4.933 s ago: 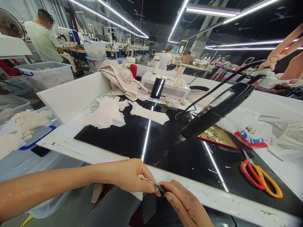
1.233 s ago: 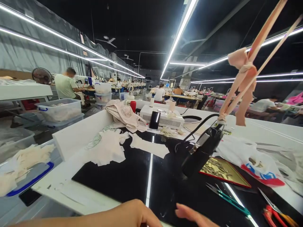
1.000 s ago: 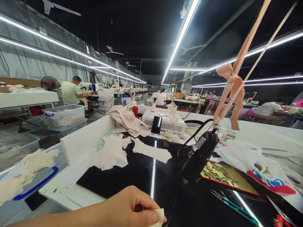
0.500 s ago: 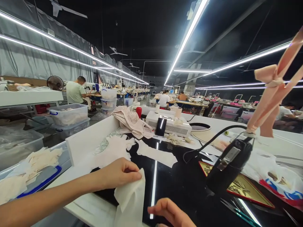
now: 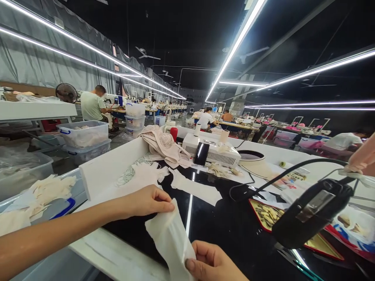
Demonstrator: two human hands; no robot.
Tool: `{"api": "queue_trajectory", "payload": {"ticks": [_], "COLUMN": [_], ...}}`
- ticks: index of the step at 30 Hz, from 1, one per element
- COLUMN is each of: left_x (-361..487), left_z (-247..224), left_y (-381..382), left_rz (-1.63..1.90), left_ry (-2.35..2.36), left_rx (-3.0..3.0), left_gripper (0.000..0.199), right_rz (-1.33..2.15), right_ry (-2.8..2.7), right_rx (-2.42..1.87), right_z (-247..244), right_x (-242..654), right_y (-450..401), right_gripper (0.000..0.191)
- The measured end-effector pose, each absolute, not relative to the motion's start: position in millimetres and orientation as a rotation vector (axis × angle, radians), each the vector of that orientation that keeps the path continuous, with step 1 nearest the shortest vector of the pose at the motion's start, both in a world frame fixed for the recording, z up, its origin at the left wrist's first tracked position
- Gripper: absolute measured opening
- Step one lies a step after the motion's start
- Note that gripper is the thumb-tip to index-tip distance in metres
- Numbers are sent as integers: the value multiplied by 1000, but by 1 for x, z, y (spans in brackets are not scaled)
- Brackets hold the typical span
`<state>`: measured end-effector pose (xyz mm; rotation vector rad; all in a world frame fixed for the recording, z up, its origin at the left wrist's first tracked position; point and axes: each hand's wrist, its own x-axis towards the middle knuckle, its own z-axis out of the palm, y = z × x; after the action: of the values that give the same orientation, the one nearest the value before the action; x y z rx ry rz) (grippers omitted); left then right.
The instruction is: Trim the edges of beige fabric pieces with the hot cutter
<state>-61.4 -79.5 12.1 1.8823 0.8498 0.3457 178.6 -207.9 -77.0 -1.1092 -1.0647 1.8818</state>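
My left hand (image 5: 149, 203) pinches the upper corner of a cream fabric piece (image 5: 170, 238), which hangs above the black glossy tabletop (image 5: 222, 226). Lower down, my right hand (image 5: 213, 261) grips the fabric's right edge between thumb and fingers. The bottom of the piece runs out of view. Beyond my hands, another cream cut piece (image 5: 196, 188) lies flat on the black surface. More pale pieces (image 5: 140, 179) with thin green cord lie to the left of it.
A black device (image 5: 313, 210) dangles from a pink strap at the right, over a gold tray (image 5: 266, 214). Behind are a white box (image 5: 211, 150), a phone (image 5: 201, 153) and piled fabric (image 5: 164, 144). Plastic bins (image 5: 83, 132) and a seated person (image 5: 92, 104) are at left.
My right hand has moved up and left and closed on the fabric edge. The fabric is now stretched diagonally between both hands. The hanging device has swung right.
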Motion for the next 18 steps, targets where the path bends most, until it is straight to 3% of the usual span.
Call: {"api": "queue_trajectory", "payload": {"ticks": [3,6,9,13,18], "left_x": [-53,-35,-16,-1,-4], "left_z": [17,29,32,7,-45], "left_y": [-54,-22,10,40,55], "left_rz": [423,553,741,856,665], "left_ry": [875,875,856,851,824], "left_rx": [2015,2079,2147,2286,2458], "left_gripper": [38,40,39,33,21], "right_rz": [1720,1114,677,260,100], "right_ry": [-1133,-1299,-1297,-1373,-1670], "right_rx": [-1333,-1490,-1489,-1548,-1690], "right_z": [-59,-34,-21,-39,-79], "right_x": [195,211,226,239,237], "right_y": [-193,-163,-122,-77,-65], "right_gripper": [58,53,59,49,23]}}
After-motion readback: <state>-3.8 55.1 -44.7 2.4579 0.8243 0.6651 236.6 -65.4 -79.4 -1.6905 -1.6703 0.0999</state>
